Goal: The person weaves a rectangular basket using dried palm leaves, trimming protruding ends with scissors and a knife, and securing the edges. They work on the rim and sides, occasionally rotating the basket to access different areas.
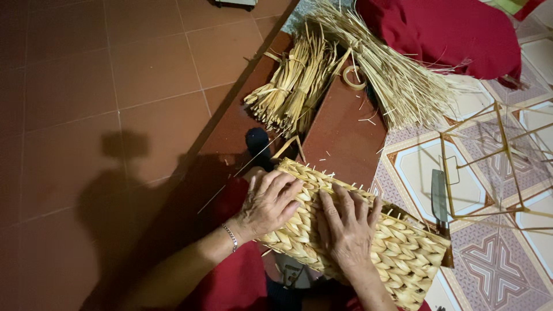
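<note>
The right hand [345, 227] lies nearest, palm down on the woven straw basket [368, 239], fingers spread and pointing away along the braided side, pressing flat rather than clasping; the left hand [269, 201], a thin bracelet [231, 237] at its wrist, curls over the basket's upper rim, fingers loosely bent and gripping the edge; the basket rests tilted across the person's lap, against red cloth [236, 282]. Beyond it, bundles of dried straw [294, 80] lie on a dark wooden board [340, 138]; a knife [439, 198] lies just right of the basket on the patterned tile floor [495, 265], near a thin bamboo frame [489, 161].
</note>
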